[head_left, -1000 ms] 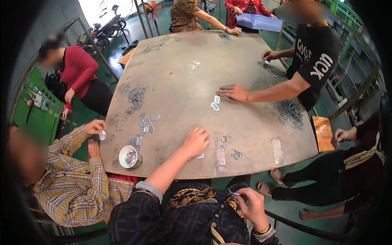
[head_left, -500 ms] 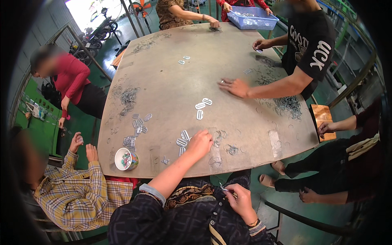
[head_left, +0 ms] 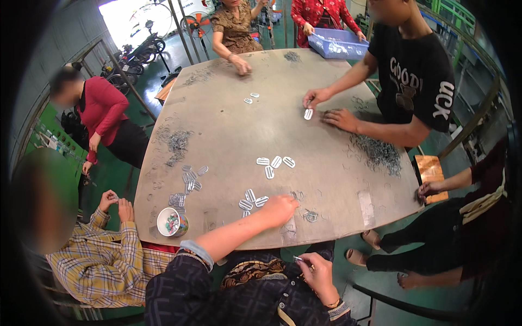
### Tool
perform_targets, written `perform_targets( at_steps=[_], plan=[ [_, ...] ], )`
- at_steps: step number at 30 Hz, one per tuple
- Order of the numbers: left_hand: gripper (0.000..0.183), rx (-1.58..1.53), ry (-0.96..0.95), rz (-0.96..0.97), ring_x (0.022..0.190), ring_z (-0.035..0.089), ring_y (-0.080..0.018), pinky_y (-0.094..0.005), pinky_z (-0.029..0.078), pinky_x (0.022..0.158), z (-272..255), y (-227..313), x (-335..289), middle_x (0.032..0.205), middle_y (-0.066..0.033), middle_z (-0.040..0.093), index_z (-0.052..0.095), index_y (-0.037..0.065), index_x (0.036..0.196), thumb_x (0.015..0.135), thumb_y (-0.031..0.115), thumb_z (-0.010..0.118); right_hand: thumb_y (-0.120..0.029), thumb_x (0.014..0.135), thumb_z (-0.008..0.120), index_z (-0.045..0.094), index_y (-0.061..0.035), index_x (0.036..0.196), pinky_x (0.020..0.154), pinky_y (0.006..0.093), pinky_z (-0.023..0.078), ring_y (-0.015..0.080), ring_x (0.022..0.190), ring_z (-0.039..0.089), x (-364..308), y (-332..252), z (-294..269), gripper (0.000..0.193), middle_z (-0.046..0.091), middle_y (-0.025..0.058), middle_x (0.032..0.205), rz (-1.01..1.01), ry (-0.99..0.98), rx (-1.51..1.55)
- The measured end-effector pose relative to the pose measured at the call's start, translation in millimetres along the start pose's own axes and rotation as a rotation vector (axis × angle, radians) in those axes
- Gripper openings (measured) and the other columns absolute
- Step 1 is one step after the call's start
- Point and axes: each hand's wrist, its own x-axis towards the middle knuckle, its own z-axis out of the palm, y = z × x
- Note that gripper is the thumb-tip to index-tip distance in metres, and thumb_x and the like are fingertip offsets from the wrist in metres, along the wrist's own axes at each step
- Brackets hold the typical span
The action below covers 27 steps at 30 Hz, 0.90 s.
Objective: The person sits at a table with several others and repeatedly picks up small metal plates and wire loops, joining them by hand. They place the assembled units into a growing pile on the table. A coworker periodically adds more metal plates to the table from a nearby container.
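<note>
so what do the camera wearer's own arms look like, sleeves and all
The left sleeve is dark with a faint geometric pattern, its end turned back to a pale blue-grey cuff. The right sleeve is dark too, ending in a patterned band, with a gold-coloured bracelet at the wrist. Neither the left grip nor the right grip wears a glove.

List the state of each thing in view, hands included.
Left hand: curled low over the tabletop; can't tell if holding anything
Right hand: grip closed on small metal piece
Cup: open, coloured bits inside
Blue basket: held by a co-worker, loaded
Four slotted pieces mid-table: flat, grouped
Grey heap at right: loose
</note>
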Motion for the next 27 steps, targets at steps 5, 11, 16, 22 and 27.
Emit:
perform_targets(
  at_steps=[5,11,16,22,27],
  plan=[
    [0.007,-0.794,0.068,-0.255,0.081,0.065,-0.0250,-0.0343,0.051,0.072,-50,57,-33,0.087,-0.0105,0.066,0.068,0.001,0.087,0.081,0.005,0.069,0.001,0.078,0.075,0.069,0.0000,0.088,0.060,0.0320,0.053,0.0266,0.068,0.068,-2,-1,-1,0.013,0.069,0.0139,0.080,0.074,0.079,0.040],
    [0.011,-1.002,-0.014,-0.218,0.088,0.060,-0.0230,-0.0349,0.046,0.080,-57,94,-68,0.087,-0.0081,0.062,0.070,0.001,0.090,0.080,0.004,0.072,0.000,0.079,0.075,0.070,-0.0002,0.089,0.060,0.0282,0.053,0.0207,0.067,0.069,-5,2,1,0.012,0.069,0.0121,0.078,0.129,0.125,0.064],
    [0.009,-0.843,0.058,-0.184,0.084,0.058,-0.0257,-0.0356,0.046,0.076,-51,105,-68,0.084,-0.0084,0.062,0.068,0.002,0.085,0.078,0.006,0.072,0.000,0.078,0.076,0.070,-0.0002,0.088,0.059,0.0285,0.053,0.0203,0.066,0.069,-7,1,1,0.012,0.070,0.0120,0.078,0.146,0.152,0.069],
    [0.010,-0.811,0.159,-0.206,0.082,0.059,-0.0261,-0.0358,0.047,0.075,-37,118,-66,0.085,-0.0100,0.062,0.068,0.001,0.085,0.077,0.003,0.073,-0.001,0.077,0.076,0.070,0.0006,0.086,0.058,0.0282,0.052,0.0204,0.064,0.069,-11,6,-1,0.011,0.069,0.0126,0.076,0.118,0.177,0.026],
    [0.012,-0.823,0.130,-0.115,0.086,0.058,-0.0257,-0.0363,0.046,0.078,-30,116,-71,0.089,-0.0094,0.062,0.067,0.002,0.088,0.078,0.005,0.073,0.000,0.076,0.077,0.069,0.0011,0.084,0.059,0.0286,0.051,0.0214,0.064,0.067,-18,16,1,0.011,0.069,0.0129,0.075,0.104,0.180,0.021]
  ],
)
